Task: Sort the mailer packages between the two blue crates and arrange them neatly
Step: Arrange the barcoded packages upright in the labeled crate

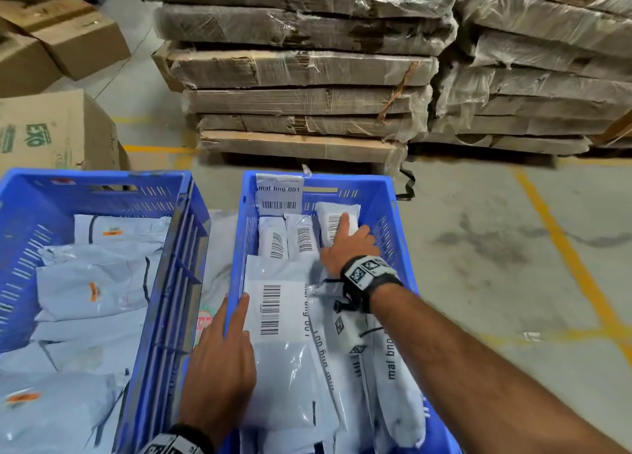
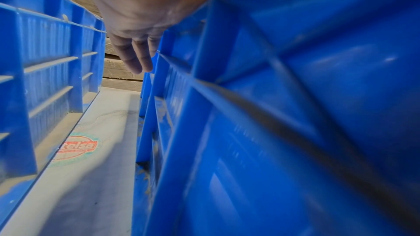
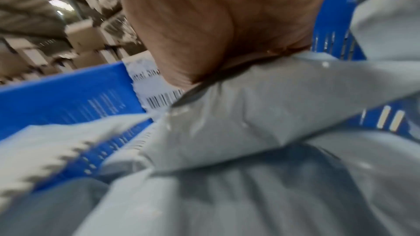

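Your right hand is lying flat, fingers straight, on a glossy barcoded mailer by the right crate's far "mal bng 001" label; your left hand is resting spread over its left rim.

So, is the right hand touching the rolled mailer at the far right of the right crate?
Touching. The head view shows the right hand with straight fingers laid on the rolled mailer, covering part of its barcode.

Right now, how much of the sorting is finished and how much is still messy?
Done: three small mailers stand in a tidy row at the far end of the right crate. In hand: the right hand lies on the rightmost one, and the left hand rests on the flat mailer at the crate's edge. Left: loose mailers lie slanted nearer, and the left crate holds an untidy pile.
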Tool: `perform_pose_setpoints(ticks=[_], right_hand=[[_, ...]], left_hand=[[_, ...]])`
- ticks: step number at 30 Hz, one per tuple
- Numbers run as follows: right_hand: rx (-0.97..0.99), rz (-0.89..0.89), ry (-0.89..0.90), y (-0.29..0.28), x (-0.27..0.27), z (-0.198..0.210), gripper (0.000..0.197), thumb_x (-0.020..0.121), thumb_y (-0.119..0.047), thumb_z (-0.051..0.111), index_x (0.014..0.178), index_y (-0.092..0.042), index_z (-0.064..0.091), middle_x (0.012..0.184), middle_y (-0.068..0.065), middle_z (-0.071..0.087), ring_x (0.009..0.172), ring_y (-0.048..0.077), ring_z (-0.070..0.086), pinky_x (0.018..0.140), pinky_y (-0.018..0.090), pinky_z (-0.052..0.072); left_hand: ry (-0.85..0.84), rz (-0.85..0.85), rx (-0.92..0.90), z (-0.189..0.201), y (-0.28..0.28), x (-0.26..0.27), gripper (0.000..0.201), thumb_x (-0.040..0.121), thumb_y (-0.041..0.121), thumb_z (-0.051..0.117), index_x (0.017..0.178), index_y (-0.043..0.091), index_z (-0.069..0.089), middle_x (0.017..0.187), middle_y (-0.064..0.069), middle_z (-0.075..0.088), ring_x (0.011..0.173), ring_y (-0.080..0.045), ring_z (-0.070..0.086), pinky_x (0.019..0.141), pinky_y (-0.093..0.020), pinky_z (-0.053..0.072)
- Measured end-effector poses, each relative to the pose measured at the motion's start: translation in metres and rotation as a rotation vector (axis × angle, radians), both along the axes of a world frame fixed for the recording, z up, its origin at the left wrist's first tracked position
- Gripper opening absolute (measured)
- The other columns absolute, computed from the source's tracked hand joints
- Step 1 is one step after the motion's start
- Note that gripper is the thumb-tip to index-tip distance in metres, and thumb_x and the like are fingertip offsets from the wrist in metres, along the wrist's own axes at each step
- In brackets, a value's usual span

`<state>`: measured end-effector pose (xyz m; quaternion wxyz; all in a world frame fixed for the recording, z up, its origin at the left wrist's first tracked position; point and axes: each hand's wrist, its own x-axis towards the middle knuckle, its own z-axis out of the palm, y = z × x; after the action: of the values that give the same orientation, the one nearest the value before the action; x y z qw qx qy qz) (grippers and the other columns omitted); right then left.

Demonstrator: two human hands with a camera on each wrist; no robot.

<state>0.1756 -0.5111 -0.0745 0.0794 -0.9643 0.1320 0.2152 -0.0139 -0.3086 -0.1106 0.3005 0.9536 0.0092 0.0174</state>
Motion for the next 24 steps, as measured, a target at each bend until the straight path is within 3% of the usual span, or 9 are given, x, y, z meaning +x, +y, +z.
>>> perform_pose_setpoints(ticks=[3,6,12,15,18,21,24], right_hand=[[-0.046,0.012,0.006,-0.004,0.017,-0.037,0.09,0.094,-0.045,0.053,0.158,-0.022,-0.006,0.152,0.021,0.02,0.132,0.038,0.035,0.105,0.049,0.035],[-0.058,0.011,0.039,-0.006,0.025,-0.063,0.094,0.092,-0.039,0.057,0.158,-0.019,-0.007,0.151,0.021,0.02,0.131,0.037,0.033,0.104,0.049,0.036],[-0.055,0.039,0.079,-0.01,0.03,-0.079,0.094,0.093,-0.039,0.054,0.157,-0.018,-0.011,0.152,0.022,0.018,0.133,0.037,0.03,0.106,0.051,0.034],[-0.094,0.087,0.053,-0.01,0.033,-0.059,0.096,0.092,-0.048,0.055,0.158,-0.017,-0.008,0.153,0.021,0.02,0.135,0.038,0.029,0.107,0.05,0.033],[-0.058,0.158,-0.091,-0.003,0.021,-0.013,0.091,0.093,-0.053,0.052,0.159,-0.017,0.001,0.149,0.02,0.026,0.134,0.038,0.032,0.105,0.048,0.037],[0.164,0.249,-0.25,0.014,-0.033,0.03,0.08,0.094,-0.049,0.052,0.157,-0.018,0.014,0.145,0.018,0.031,0.131,0.038,0.037,0.101,0.046,0.042],[0.255,0.392,-0.118,0.035,-0.114,0.048,0.094,0.087,-0.064,0.053,0.157,-0.024,0.006,0.147,0.015,0.023,0.134,0.035,0.035,0.101,0.045,0.044]], left_hand=[[-0.065,0.041,0.136,-0.006,-0.002,0.004,0.056,0.089,0.016,0.049,0.143,0.007,0.053,0.124,-0.024,0.063,0.096,-0.039,0.068,0.077,-0.045,0.059],[-0.154,0.005,0.213,-0.012,-0.002,0.005,0.053,0.093,0.022,0.04,0.138,0.0,0.058,0.128,-0.027,0.063,0.102,-0.044,0.069,0.082,-0.05,0.057],[-0.147,0.016,0.149,-0.011,-0.002,0.003,0.056,0.095,0.028,0.036,0.142,0.004,0.054,0.137,-0.024,0.058,0.113,-0.043,0.064,0.092,-0.043,0.046],[-0.098,0.021,0.116,-0.005,-0.002,0.0,0.056,0.098,0.029,0.033,0.15,0.011,0.045,0.143,-0.02,0.054,0.122,-0.038,0.057,0.093,-0.046,0.053],[-0.052,-0.028,0.071,-0.003,0.002,0.0,0.058,0.099,0.026,0.034,0.156,0.016,0.034,0.15,-0.016,0.046,0.129,-0.031,0.048,0.101,-0.042,0.047],[-0.014,-0.012,0.034,-0.002,0.002,0.001,0.057,0.099,0.022,0.037,0.157,0.018,0.033,0.146,-0.015,0.048,0.121,-0.029,0.051,0.096,-0.039,0.046],[0.003,-0.004,-0.003,-0.001,0.001,0.001,0.058,0.099,0.023,0.035,0.157,0.021,0.031,0.148,-0.013,0.046,0.12,-0.028,0.052,0.096,-0.038,0.044]])
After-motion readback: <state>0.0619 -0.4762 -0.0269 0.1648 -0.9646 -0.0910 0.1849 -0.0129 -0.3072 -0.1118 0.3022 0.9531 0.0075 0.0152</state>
